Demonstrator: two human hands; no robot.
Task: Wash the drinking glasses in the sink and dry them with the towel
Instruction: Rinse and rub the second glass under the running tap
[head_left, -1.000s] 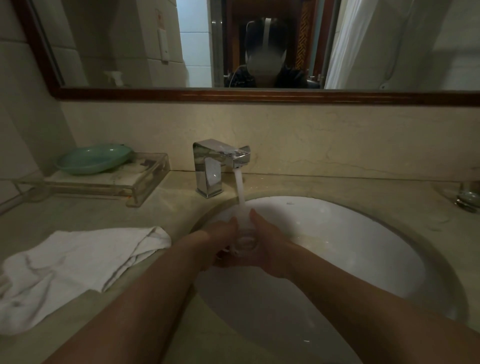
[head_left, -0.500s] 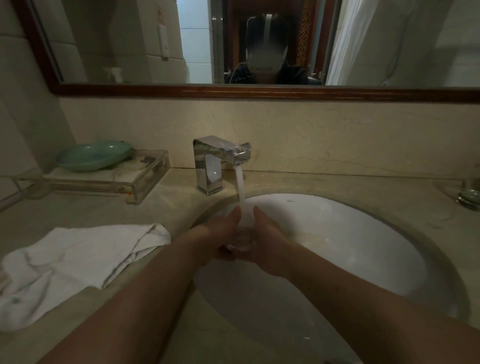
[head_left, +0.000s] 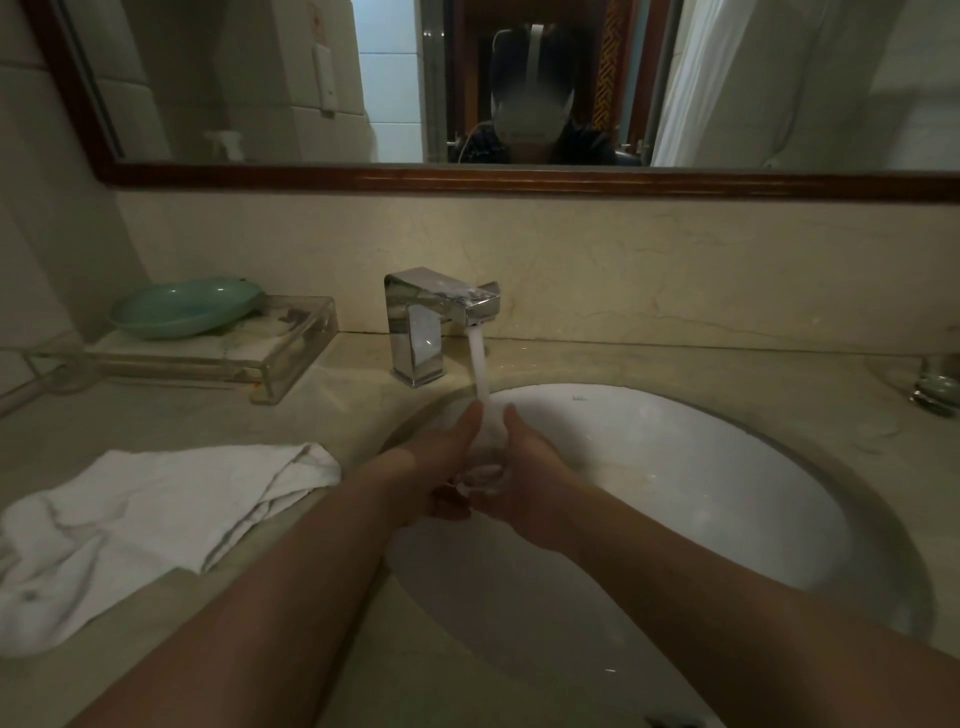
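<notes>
Step in hand, by judgement: rinse of one glass; drying not yet begun.

Left hand (head_left: 441, 460) and right hand (head_left: 527, 470) clasp a clear drinking glass (head_left: 484, 467) between them, palms facing, fingers laid along its sides and curled round it. The glass sits over the white oval sink (head_left: 727, 467), directly under the water stream (head_left: 478, 364) from the square chrome faucet (head_left: 431, 322) just ahead of the fingertips.

Long axis of the glass runs from the wrists toward the faucet, tilted upward. The rounded end nearer the wrists reads as the base. The far end is lost in white water, so which way the mouth faces cannot be told for sure.

Relation the next move turns on: the crumpled white towel (head_left: 145, 525) lies on the beige stone counter (head_left: 182, 415) to the left of the left hand, well apart, outside the sink rim. The left hand is the nearer one. Judgement: the glass must travel leftward over the rim, or the left hand must let go to fetch the towel.

Containers:
- Sink: takes the stream; the only glass seen over it is the held one.
- Clear acrylic tray (head_left: 291, 358), ahead and left of the left hand: carries a pale green shallow dish (head_left: 187, 306); dish contents not discernible.
- Second clear glass (head_left: 935, 387), far right of the right hand: stands on the counter at the frame edge; contents cannot be told.
</notes>
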